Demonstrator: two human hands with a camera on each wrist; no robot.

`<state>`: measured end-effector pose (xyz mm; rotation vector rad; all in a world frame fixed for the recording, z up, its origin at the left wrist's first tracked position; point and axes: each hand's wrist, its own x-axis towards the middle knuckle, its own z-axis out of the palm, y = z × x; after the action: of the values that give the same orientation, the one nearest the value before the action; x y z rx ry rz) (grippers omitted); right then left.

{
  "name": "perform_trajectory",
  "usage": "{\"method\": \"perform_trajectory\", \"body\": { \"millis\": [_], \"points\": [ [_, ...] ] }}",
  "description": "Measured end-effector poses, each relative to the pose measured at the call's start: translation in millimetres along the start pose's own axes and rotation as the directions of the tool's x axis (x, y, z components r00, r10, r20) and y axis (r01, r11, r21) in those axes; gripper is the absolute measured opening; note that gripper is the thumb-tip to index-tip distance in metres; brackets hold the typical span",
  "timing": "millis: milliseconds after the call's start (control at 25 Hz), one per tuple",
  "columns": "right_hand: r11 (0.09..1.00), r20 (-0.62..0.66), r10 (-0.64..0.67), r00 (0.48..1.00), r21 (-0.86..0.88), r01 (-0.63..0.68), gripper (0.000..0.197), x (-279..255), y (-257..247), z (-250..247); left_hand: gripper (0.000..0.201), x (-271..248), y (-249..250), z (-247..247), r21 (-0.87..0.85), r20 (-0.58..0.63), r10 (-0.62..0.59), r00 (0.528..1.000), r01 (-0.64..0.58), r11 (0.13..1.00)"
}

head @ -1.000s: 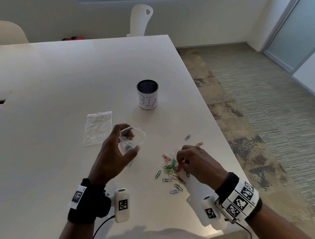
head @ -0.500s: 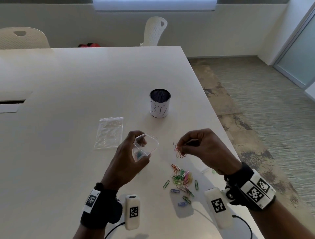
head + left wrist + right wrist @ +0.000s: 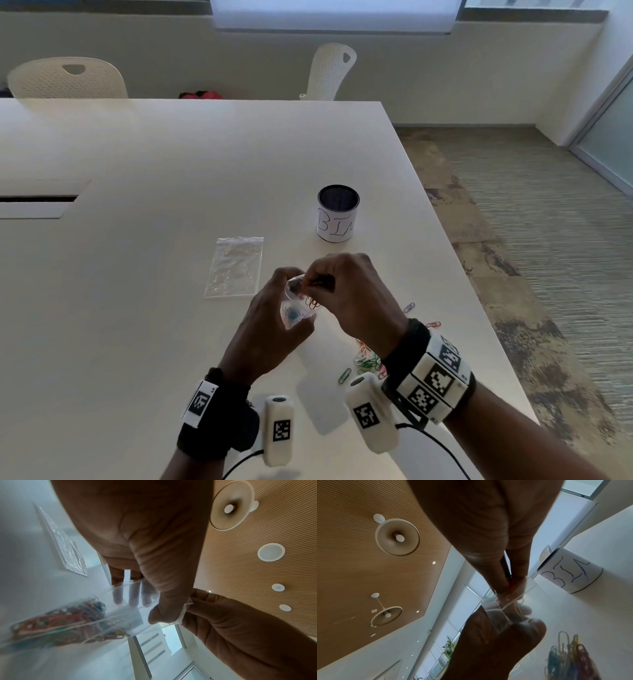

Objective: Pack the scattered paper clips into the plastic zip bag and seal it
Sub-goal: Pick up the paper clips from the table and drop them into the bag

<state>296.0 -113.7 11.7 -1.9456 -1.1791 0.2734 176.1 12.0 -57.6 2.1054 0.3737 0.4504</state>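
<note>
My left hand (image 3: pixel 274 303) grips a small clear zip bag (image 3: pixel 295 312) and holds its mouth apart above the table. Several coloured paper clips (image 3: pixel 60 619) lie inside it. My right hand (image 3: pixel 318 282) pinches a bunch of paper clips (image 3: pixel 312 303) at the bag's mouth. In the right wrist view the fingertips (image 3: pixel 502 580) meet the bag rim (image 3: pixel 508 604). A loose pile of paper clips (image 3: pixel 368 359) lies on the table under my right wrist. Two stray clips (image 3: pixel 409 307) lie further right.
A second clear zip bag (image 3: pixel 236 265) lies flat on the white table (image 3: pixel 137 308), left of my hands. A cup marked BIN (image 3: pixel 338 213) stands behind them. The table's right edge (image 3: pixel 479 308) runs close to the clips. Two white chairs stand at the far side.
My right hand left the pile with a bunch of clips, rose, and moved left to the bag's mouth. My left hand kept holding the bag.
</note>
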Motion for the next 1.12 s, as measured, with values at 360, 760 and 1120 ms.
{"method": "perform_trajectory", "body": {
  "millis": [360,760,1120],
  "points": [
    [0.994,-0.075,0.064,0.995,0.096,-0.057,0.011,-4.1,6.3,-27.7,0.055,1.3,-4.7,0.2,0.03,-0.011,0.052,0.999,-0.051,0.998],
    [0.923,0.423,0.238,0.874,-0.378,-0.068,0.07,-71.2,76.8,-40.4,0.055,1.7,-6.8,-0.4,0.014,-0.012,0.066,0.998,-0.066,0.998],
    [0.881,0.416,0.213,0.884,-0.473,0.01,0.063,-95.2,84.3,-19.3,0.057,1.1,-6.3,-0.6,0.022,-0.012,0.058,0.998,-0.057,0.998]
  ]
}}
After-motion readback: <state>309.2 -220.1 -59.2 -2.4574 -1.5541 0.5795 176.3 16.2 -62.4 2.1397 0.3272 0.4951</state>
